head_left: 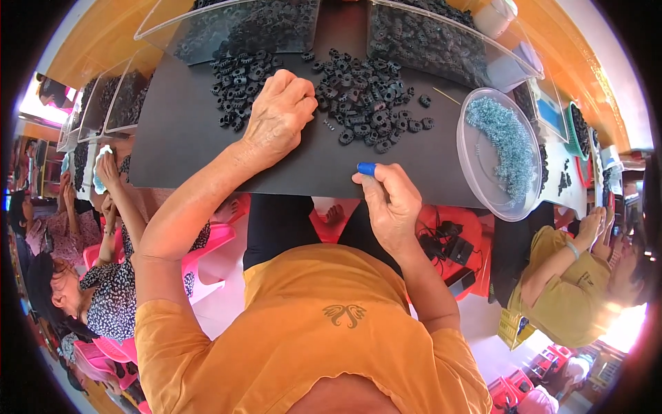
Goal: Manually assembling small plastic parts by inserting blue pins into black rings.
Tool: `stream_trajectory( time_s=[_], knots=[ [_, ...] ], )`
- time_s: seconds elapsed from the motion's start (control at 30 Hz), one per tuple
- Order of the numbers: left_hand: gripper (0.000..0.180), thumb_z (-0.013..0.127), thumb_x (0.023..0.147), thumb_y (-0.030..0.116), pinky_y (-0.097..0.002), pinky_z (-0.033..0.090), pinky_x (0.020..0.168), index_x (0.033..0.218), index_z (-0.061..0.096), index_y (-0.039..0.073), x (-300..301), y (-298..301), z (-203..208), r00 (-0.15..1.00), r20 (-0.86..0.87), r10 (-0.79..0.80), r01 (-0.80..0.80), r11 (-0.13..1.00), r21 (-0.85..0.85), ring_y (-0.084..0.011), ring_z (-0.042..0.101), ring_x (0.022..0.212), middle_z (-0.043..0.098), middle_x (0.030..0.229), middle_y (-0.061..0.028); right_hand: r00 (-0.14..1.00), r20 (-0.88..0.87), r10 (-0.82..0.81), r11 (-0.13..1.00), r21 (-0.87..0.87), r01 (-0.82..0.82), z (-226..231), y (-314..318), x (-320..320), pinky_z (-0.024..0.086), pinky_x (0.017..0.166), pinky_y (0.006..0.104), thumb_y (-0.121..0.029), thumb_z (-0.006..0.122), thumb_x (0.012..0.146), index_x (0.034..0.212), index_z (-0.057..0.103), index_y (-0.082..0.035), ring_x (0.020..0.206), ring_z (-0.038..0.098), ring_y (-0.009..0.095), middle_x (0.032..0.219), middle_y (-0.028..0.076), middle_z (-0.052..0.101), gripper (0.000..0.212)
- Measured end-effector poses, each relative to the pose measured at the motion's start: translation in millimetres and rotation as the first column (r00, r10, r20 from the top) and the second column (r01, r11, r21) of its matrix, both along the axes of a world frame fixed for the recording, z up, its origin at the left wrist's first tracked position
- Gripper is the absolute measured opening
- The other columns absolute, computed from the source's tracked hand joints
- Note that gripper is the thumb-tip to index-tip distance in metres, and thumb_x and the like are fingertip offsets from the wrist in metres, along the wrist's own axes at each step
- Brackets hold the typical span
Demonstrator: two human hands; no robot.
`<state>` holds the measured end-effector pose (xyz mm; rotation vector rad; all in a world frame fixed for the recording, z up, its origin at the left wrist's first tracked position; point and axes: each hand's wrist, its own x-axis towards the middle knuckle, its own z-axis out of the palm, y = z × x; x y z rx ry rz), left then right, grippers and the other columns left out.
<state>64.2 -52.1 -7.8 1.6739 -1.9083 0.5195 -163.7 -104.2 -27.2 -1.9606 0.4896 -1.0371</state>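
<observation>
My left hand [283, 114] is over the dark tabletop, fingers curled closed beside a heap of small black plastic parts [365, 96]. Whatever its fingertips hold is hidden. My right hand [393, 207] is at the table's near edge, thumb and fingers pinched together. A blue finger cover [367, 168] sits on one digit; anything in the pinch is too small to make out. A second heap of black parts [238, 83] lies to the left, partly behind my left hand. A few tiny silvery pieces [329, 125] rest between the hands.
On the right, a round clear tray [476, 169] holds many tiny bluish, spring-like pieces [507, 141]. Clear bins of black parts [248, 31] [427, 41] line the far edge. A thin stick [446, 95] lies near the tray. Other people sit working at both sides.
</observation>
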Motion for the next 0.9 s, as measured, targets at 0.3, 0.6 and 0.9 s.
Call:
stream_trajectory(
  time_s=[0.3,0.6,0.9],
  knots=[
    [0.017,0.062,0.078,-0.006,-0.0290,0.048,0.064,0.093,0.061,0.002,-28.2,35.2,9.9,0.823,-0.566,0.045,-0.034,0.999,0.029,-0.0220,0.060,0.073,0.060,0.079,-0.0062,0.998,-0.060,-0.018,0.968,-0.252,0.002,24.9,-13.8,20.7,0.045,0.058,0.0308,0.009,0.064,0.074,0.091,0.061,0.001,0.065,0.055,0.024,0.076,0.010,0.059,0.019],
    [0.017,0.057,0.086,-0.006,-0.0209,0.047,0.071,0.102,0.060,-0.001,-41.8,61.6,2.3,0.321,-0.938,0.133,-0.068,0.991,0.118,-0.0080,0.057,0.080,0.059,0.087,-0.0010,0.896,-0.378,-0.231,0.657,-0.741,-0.143,25.0,-21.8,78.5,0.044,0.064,0.0345,-0.005,0.062,0.058,0.070,0.060,-0.001,0.074,0.051,0.026,0.072,0.011,0.054,0.013],
    [0.015,0.061,0.088,0.003,-0.0208,0.045,0.077,0.102,0.062,-0.002,-39.3,68.7,-7.4,0.348,-0.932,0.098,-0.021,0.995,0.096,-0.0076,0.057,0.084,0.061,0.092,-0.0011,0.853,-0.450,-0.266,0.574,-0.785,-0.235,20.7,-22.8,91.9,0.046,0.061,0.0333,-0.008,0.064,0.057,0.069,0.061,0.001,0.074,0.054,0.025,0.070,0.012,0.056,0.015]
  ],
)
